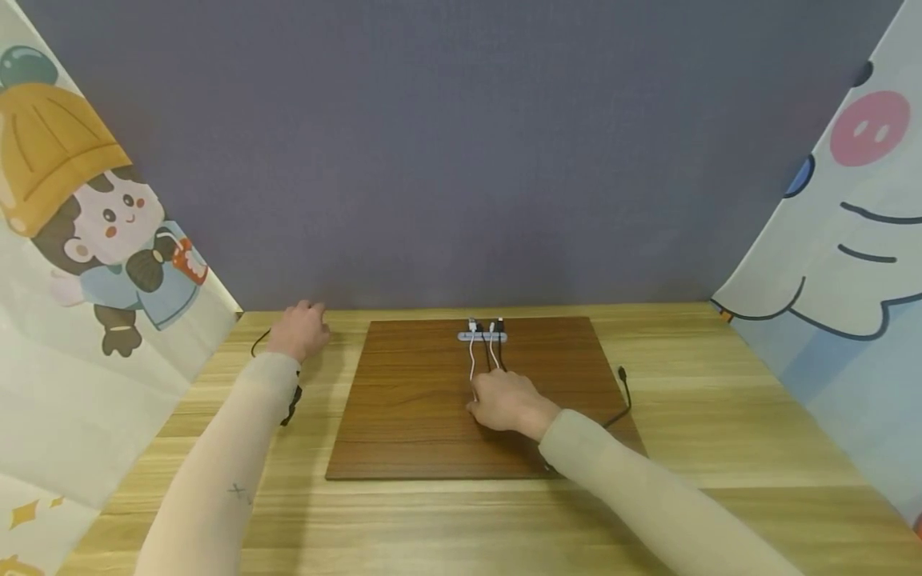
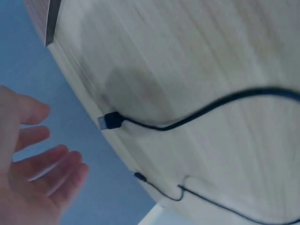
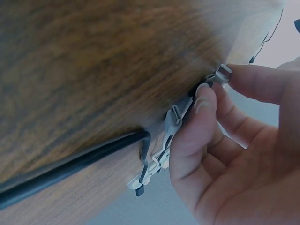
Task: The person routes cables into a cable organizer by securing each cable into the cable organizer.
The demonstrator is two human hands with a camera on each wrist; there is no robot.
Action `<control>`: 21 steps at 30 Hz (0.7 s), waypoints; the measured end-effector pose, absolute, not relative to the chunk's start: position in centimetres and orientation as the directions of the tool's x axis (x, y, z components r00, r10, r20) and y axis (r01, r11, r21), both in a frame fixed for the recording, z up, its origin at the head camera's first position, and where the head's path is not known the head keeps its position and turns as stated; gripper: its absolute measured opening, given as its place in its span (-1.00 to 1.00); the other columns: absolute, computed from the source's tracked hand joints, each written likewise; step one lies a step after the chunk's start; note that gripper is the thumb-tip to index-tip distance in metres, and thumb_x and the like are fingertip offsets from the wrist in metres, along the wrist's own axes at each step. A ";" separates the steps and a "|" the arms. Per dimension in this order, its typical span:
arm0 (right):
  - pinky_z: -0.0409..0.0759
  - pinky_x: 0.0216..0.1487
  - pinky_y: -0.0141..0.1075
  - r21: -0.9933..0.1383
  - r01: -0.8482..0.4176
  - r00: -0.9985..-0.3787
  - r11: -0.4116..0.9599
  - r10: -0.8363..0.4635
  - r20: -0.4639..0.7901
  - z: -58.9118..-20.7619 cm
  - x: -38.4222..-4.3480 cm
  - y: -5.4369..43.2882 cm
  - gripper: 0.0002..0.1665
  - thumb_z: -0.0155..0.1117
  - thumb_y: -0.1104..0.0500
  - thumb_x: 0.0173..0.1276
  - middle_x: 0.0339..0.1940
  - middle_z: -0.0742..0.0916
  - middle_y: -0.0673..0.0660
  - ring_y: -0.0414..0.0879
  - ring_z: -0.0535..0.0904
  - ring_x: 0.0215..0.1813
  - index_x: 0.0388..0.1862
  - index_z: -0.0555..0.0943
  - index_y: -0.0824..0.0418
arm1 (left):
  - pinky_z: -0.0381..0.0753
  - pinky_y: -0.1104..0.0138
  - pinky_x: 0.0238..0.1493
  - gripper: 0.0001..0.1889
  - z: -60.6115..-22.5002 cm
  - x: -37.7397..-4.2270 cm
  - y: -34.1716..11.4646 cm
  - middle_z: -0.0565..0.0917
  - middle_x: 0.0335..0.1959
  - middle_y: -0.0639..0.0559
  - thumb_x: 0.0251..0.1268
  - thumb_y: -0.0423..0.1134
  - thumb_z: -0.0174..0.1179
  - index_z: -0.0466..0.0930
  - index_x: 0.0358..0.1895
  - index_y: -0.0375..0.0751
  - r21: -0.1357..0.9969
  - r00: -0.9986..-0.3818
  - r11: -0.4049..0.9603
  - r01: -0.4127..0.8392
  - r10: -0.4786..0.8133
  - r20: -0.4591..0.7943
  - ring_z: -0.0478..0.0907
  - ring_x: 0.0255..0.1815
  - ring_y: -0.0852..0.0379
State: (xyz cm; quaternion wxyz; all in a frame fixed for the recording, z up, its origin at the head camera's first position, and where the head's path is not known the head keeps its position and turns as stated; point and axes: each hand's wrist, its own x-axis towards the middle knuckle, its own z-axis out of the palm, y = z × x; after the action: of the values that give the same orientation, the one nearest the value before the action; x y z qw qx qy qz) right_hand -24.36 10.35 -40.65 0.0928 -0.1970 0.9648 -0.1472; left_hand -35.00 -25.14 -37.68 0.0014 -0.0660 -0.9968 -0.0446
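Note:
My right hand (image 1: 507,400) is low over the dark wooden board (image 1: 410,400), its thumb and fingers pinching the end of a white USB cable (image 1: 471,356). A pale plug with a metal tip (image 3: 223,73) shows at those fingertips in the right wrist view. Close by is a white cable's USB-C plug (image 3: 173,119). White and black cables run back to a pale cable holder strip (image 1: 463,337) at the board's far edge. My left hand (image 1: 298,330) hovers empty at the table's far left, fingers loosely bent. Near it lies a black USB plug (image 2: 112,120) on its cable.
A thinner black cable (image 2: 166,194) lies on the left of the light wood table (image 1: 684,384). To the right, another black cable (image 1: 627,396) crosses the board's edge. A grey panel (image 1: 461,160) stands behind, with printed cartoon sheets on both sides.

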 end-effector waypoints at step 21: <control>0.51 -0.50 -0.18 -0.312 -0.357 -0.905 0.881 -0.409 -0.117 -40.8 -24.4 10.4 -0.69 0.30 0.02 0.45 -0.60 0.58 -0.03 -0.13 0.51 -0.56 -0.49 0.52 0.06 | 0.56 -0.19 0.11 -0.60 -40.4 -34.1 -26.5 0.52 0.20 -0.52 0.49 -0.39 0.04 0.43 0.28 -0.55 0.202 -0.996 0.979 -0.019 -0.002 -0.085 0.50 0.17 -0.47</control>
State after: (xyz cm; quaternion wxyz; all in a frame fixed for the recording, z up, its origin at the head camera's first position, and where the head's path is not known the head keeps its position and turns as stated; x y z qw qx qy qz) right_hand -24.35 10.40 -40.75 0.0901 -0.1983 0.9655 -0.1429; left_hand -34.14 -26.48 -40.39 -0.0423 0.0053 -0.9939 -0.1018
